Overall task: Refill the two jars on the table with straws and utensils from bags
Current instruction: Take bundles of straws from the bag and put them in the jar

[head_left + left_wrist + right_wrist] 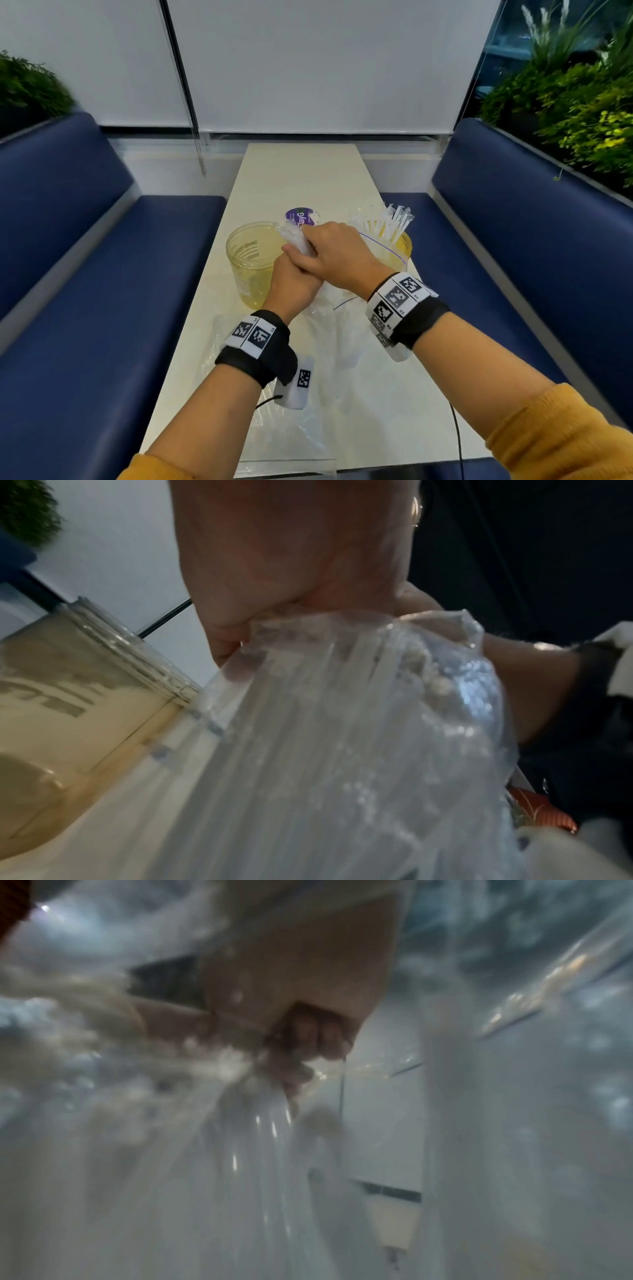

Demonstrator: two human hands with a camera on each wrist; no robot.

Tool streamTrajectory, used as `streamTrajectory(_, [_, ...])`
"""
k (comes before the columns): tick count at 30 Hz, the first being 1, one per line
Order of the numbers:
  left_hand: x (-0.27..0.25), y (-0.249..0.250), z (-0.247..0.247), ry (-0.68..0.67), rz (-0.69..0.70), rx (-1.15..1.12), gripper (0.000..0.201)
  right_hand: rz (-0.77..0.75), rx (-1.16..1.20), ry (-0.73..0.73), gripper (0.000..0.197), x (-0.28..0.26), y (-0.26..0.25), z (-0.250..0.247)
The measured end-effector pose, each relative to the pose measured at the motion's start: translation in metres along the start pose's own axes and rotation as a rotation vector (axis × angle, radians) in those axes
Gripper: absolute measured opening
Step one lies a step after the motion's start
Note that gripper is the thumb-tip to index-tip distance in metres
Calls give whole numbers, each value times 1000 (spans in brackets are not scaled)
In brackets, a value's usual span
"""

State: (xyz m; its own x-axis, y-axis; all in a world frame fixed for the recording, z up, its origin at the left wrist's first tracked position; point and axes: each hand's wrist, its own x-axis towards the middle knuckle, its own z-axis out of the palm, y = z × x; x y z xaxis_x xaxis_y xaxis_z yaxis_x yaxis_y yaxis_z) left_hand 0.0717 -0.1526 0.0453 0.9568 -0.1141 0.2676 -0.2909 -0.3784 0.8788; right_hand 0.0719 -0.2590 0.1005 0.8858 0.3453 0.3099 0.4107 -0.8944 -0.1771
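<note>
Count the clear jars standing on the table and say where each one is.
2. One jar stands left of the hands, apparently empty. The other jar stands to the right, partly hidden behind a plastic bag, with wrapped straws sticking out of it.

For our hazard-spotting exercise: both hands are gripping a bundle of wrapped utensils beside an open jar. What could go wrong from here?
1. The left hand and right hand clutch the wrapped bundle beside the empty jar, not over its mouth; loose pieces may spill onto the table.
2. A plastic bag drapes under the wrists and against the jar of straws; tugging it might tip that jar.
3. The empty jar stands near the table's left edge; a knock could push it off.
</note>
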Motion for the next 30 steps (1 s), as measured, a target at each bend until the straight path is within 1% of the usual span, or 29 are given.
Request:
streamTrajectory(2, [-1, -1, 0, -14, -60, -33, 2, -37, -17, 19, 40, 3, 0, 0])
streamTrajectory(3, [-1, -3, -1, -14, -80, -57, 5, -52, -29, 35, 36, 4, -1, -1])
streamTrajectory(5, [0, -7, -2, -12, -103, -78, 17, -72, -76, 43, 37, 5, -3, -1])
streamTrajectory(7, [0, -7, -2, -7, -122, -77, 23, -77, -90, 74, 37, 7, -5, 1])
streamTrajectory(9, [1, -8, -3, 7, -122, -81, 33, -63, -67, 185, 35, 9, -6, 1])
streamTrajectory(11, [1, -10, -3, 42, -97, -38, 43, -52, -13, 311, 33, 13, -6, -5])
streamTrajectory(14, [-2, -13, -8, 68, -88, 20, 50, -35, 43, 399, 37, 21, -4, -31])
streamTrajectory(17, [-5, -14, -13, 50, -72, 34, 56, -17, 114, 549, 38, 33, 3, -64])
streamTrajectory(19, [-6, -14, -16, 51, -66, 32, 57, -10, 162, 623, 40, 40, 6, -84])
streamTrajectory(23, [-8, -15, -19, 48, -34, 12, 44, 16, 227, 757, 43, 51, 20, -115])
streamTrajectory(26, [-7, -17, -21, 53, -22, 12, 41, 60, 300, 792, 47, 55, 34, -128])
streamTrajectory(28, [-5, -15, -20, 51, -25, 23, 43, 54, 321, 751, 49, 54, 36, -128])
streamTrajectory(30, [-3, -14, -18, 43, -27, 47, 48, 47, 315, 685, 48, 51, 35, -117])
